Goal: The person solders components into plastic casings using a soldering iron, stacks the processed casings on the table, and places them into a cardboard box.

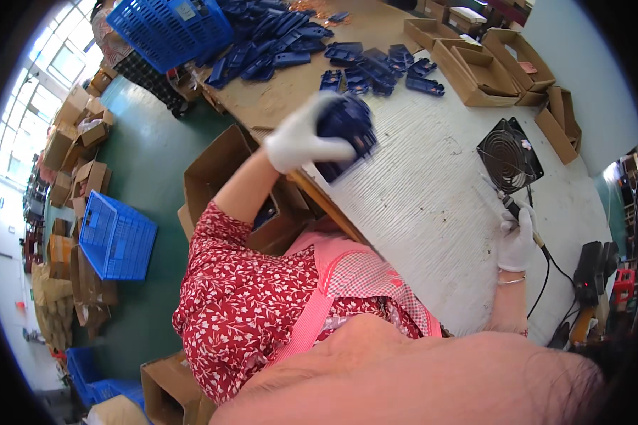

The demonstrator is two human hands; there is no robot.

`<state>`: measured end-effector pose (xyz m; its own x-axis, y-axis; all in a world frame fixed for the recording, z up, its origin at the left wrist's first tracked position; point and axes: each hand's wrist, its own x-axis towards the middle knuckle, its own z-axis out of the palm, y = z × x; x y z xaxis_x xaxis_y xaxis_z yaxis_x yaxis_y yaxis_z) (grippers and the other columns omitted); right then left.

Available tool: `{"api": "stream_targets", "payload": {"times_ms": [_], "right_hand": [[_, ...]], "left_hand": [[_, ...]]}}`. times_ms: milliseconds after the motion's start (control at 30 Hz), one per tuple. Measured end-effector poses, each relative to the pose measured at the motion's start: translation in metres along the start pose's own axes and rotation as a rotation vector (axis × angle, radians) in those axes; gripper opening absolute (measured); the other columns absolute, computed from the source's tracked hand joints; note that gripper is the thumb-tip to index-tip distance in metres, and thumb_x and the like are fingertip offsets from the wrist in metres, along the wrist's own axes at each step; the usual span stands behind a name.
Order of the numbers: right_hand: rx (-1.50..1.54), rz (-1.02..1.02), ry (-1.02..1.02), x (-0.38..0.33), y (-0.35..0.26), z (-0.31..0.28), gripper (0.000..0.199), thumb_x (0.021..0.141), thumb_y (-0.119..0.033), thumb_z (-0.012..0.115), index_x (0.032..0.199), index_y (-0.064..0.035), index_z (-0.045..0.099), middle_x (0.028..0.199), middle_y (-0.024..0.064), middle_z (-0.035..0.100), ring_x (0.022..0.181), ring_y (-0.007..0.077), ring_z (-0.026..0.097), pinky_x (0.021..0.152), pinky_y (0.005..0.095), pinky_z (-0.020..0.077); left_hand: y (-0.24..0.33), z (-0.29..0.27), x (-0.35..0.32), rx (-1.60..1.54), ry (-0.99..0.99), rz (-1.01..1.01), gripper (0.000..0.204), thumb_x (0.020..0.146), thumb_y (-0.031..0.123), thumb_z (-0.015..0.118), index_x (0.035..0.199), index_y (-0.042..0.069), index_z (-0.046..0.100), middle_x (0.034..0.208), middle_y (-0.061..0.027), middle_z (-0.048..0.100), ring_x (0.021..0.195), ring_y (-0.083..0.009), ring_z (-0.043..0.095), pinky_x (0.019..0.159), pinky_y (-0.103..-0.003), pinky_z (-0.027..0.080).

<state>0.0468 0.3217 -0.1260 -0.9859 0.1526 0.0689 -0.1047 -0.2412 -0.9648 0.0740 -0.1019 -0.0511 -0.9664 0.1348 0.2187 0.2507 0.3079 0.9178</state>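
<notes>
Over the table's near left edge, my left hand (301,138) in a white glove is closed around a dark blue moulded plastic part (353,126), blurred by motion. More than one piece may be in that grip; I cannot tell. My right hand (516,244), also gloved in white, rests low over the right side of the white tabletop (418,212). Its fingers are wrapped round a corded, pen-like tool (510,205) that looks like a soldering iron. Just beyond it stands a black square fan (510,156) with a round wire guard.
Loose blue parts (383,69) and a larger pile (269,42) cover the far table beside a blue crate (170,32). Cardboard trays (475,71) line the back right. An open carton (220,170) stands below the left edge. A black device (594,273) with cables sits right. Another person (145,71) stands far left.
</notes>
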Motion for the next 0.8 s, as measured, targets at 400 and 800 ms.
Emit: {"api": "stream_targets", "payload": {"times_ms": [400,800], "right_hand": [[-0.163,-0.074,-0.105,0.005,0.008,-0.012,0.034,0.097,-0.024,0.041,0.115,0.0023,0.053,0.095,0.0048,0.059,0.073,0.0055,0.047,0.059,0.0166,0.0377],[-0.243,-0.133,-0.092,0.003,0.006,-0.01,0.031,0.097,-0.022,0.041,0.113,0.0028,0.052,0.093,0.005,0.058,0.073,0.0058,0.047,0.059,0.0161,0.0382]], "left_hand": [[-0.04,-0.124,-0.108,1.069,0.83,-0.506,0.049,0.081,0.026,0.068,0.118,-0.002,0.052,0.102,-0.0071,0.06,0.084,-0.0108,0.056,0.081,-0.026,0.045],[0.085,0.007,-0.025,-0.467,-0.658,0.825,0.021,0.077,0.027,0.073,0.08,0.008,0.063,0.085,-0.0038,0.056,0.081,-0.0219,0.049,0.08,-0.036,0.039]]}}
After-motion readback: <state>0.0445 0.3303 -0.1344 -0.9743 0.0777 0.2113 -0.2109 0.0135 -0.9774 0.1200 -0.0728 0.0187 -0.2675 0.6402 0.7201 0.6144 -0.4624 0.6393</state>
